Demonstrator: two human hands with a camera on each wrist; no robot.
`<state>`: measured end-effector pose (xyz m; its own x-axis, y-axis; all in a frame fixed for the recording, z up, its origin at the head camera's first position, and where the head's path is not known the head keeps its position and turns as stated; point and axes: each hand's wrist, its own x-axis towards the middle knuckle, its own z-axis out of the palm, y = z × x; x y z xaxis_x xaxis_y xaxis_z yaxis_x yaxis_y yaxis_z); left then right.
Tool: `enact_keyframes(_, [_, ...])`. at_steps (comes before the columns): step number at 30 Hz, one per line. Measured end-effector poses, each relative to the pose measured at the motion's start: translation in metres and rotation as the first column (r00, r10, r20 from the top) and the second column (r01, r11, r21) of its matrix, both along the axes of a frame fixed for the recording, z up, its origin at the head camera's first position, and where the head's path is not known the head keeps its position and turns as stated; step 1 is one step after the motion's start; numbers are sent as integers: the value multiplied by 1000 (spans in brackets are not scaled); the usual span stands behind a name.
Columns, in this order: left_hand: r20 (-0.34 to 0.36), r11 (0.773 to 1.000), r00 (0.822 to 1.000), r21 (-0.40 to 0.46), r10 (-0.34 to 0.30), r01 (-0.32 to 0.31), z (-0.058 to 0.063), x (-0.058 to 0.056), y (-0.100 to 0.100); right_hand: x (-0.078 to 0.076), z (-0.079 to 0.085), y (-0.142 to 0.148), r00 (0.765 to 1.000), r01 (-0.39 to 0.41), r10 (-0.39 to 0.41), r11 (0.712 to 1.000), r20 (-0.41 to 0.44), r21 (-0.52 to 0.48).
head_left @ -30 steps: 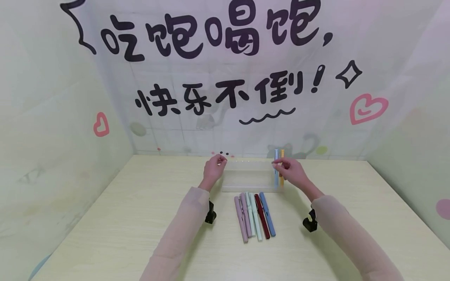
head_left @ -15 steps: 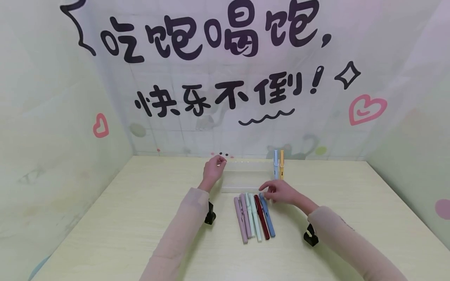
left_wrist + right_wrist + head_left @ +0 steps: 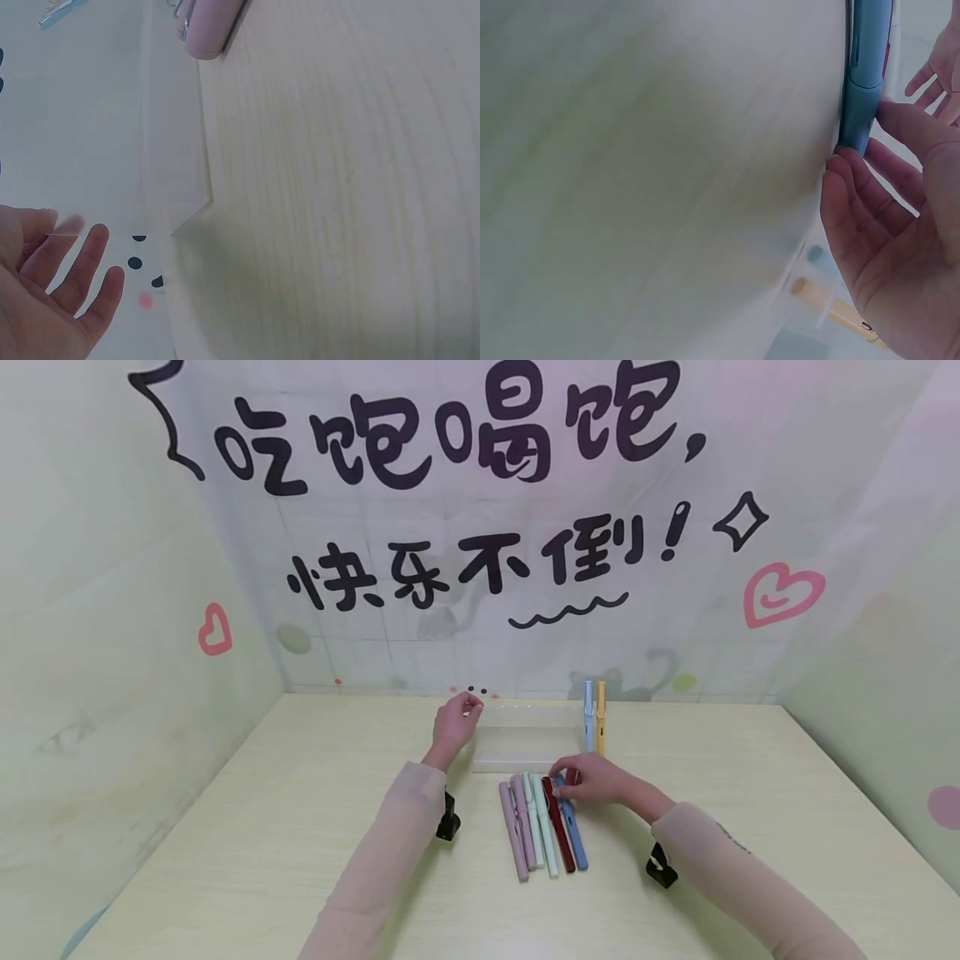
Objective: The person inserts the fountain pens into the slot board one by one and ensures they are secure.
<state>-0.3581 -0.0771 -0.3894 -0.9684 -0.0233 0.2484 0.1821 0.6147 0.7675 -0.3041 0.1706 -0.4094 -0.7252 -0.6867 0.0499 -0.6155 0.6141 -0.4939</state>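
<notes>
My left hand (image 3: 455, 720) is at the left end of a clear plastic pen stand (image 3: 525, 742); in the left wrist view its thumb and forefinger pinch the clear edge while the other fingers spread loosely. My right hand (image 3: 597, 778) pinches the end of a blue pen (image 3: 574, 839), as the right wrist view shows with thumb and fingers about the pen (image 3: 868, 67). That pen lies rightmost in a row on the table, beside a dark red pen (image 3: 559, 831). Light blue (image 3: 588, 714) and yellow (image 3: 601, 717) pens stand at the right end of the stand.
Left of the dark red pen lie pale mint pens (image 3: 547, 835) and lilac pens (image 3: 513, 831), close together. The light wood table (image 3: 337, 777) reaches back to a printed cloth wall (image 3: 360, 652). Cloth walls also rise at both sides.
My right hand has left the upright light blue pen, come down toward the front, and taken the end of the blue pen in the row. The left hand stays put.
</notes>
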Motion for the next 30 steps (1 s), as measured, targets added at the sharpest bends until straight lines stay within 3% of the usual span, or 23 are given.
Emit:
enact_keyframes(6, [2,1000,1000,9,-1,1,0,0,0,1,0,4,999,44,-44,999,4,30])
enact_keyframes(14, [9,1000,1000,5,11,-11,0,1,0,3,-1,3,996,51,-45,996,-80,70])
enact_keyframes(19, [12,1000,1000,12,8,-8,1,1,0,5,-2,1,991,95,-87,993,-104,74])
enact_keyframes(25, [10,1000,1000,16,5,-6,1,1,0,7,-2,4,989,144,-144,990,-27,-6])
enact_keyframes(30, [4,1000,1000,10,8,-8,1,1,1,8,-1,8,987,151,-145,985,67,-87])
